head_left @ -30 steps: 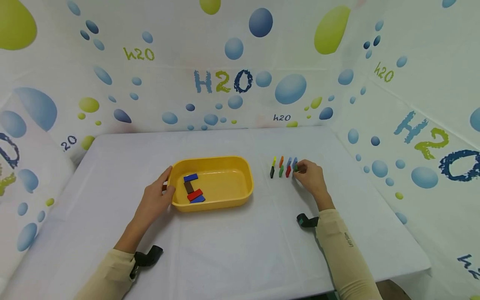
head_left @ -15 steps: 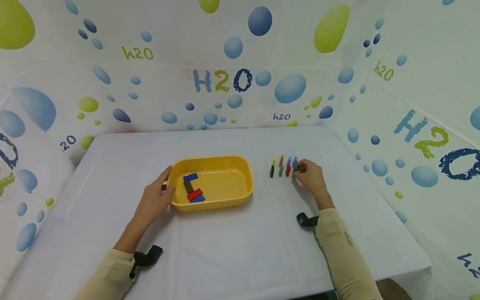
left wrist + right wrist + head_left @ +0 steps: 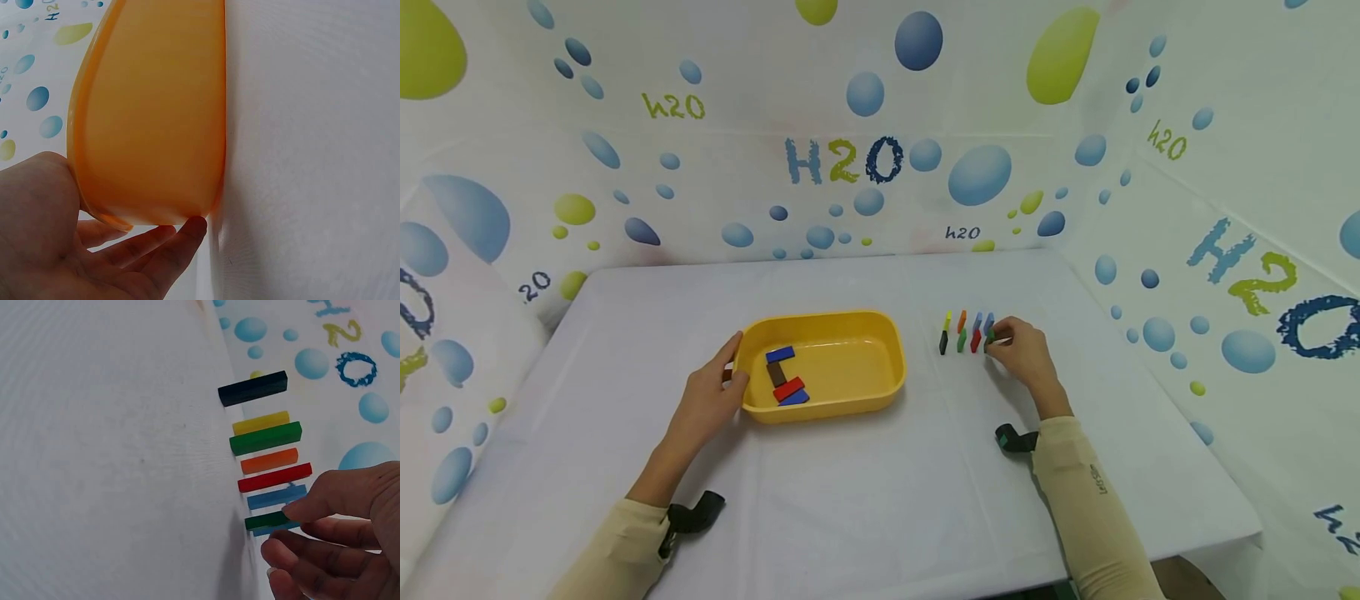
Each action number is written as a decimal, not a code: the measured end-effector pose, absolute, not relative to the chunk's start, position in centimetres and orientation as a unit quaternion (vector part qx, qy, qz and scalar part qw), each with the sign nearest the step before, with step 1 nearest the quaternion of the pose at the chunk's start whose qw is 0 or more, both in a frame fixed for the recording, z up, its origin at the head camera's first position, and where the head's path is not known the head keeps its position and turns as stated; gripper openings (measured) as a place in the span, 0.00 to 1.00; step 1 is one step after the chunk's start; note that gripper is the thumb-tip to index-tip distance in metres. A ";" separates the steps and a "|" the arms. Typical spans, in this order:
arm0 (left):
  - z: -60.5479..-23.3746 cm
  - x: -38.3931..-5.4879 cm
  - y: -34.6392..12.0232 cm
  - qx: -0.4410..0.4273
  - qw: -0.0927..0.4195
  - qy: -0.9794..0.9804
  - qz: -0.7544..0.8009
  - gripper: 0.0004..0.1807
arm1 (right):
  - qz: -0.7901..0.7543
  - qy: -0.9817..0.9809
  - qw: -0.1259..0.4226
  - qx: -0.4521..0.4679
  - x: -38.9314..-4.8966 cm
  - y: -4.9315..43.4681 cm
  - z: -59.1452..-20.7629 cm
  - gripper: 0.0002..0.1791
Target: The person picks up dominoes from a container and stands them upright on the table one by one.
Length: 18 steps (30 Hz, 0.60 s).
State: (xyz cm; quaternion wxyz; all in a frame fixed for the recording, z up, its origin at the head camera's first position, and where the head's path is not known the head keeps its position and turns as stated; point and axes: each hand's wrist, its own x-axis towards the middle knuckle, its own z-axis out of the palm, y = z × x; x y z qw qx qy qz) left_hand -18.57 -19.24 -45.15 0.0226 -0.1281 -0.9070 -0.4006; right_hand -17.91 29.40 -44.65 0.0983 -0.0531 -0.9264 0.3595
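Observation:
My left hand point(image 3: 711, 400) holds the left end of a yellow plastic tray point(image 3: 891, 400), its fingertips against the outer wall in the left wrist view. Several flat blocks lie at the tray's left side: a blue block point(image 3: 780, 354), a brown block point(image 3: 777, 375), a red block point(image 3: 788, 389) and another blue one. My right hand point(image 3: 1024, 354) pinches an upright green block point(image 3: 265, 521) between thumb and fingers. It is at the right end of two short rows of standing blocks, beside a red block point(image 3: 976, 341) and in front of a light blue block point(image 3: 988, 321).
Other standing blocks include a black block point(image 3: 943, 342), a green one point(image 3: 962, 341), a yellow block point(image 3: 947, 321) and an orange block point(image 3: 962, 322). All stand on a white-covered table point(image 3: 865, 500). A printed curtain point(image 3: 737, 192) encloses its back and sides.
Both hands stay in place, the left at the tray and the right at the green block. Only a slight shift of the head view shows.

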 end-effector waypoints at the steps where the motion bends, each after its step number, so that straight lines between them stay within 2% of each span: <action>1: -45.2 -18.6 -19.2 -0.128 0.022 -0.907 -0.401 0.36 | 0.358 -0.927 0.096 -0.054 -17.9 29.4 -44.6 0.18; 11: -45.4 -18.6 -19.4 -0.128 0.027 -0.905 -0.405 0.36 | 0.321 -0.942 0.074 -0.066 -17.4 29.2 -43.4 0.22; 18: -45.4 -18.6 -19.3 -0.126 0.023 -0.902 -0.412 0.36 | 0.279 -0.948 0.136 -0.068 -16.9 28.2 -42.3 0.20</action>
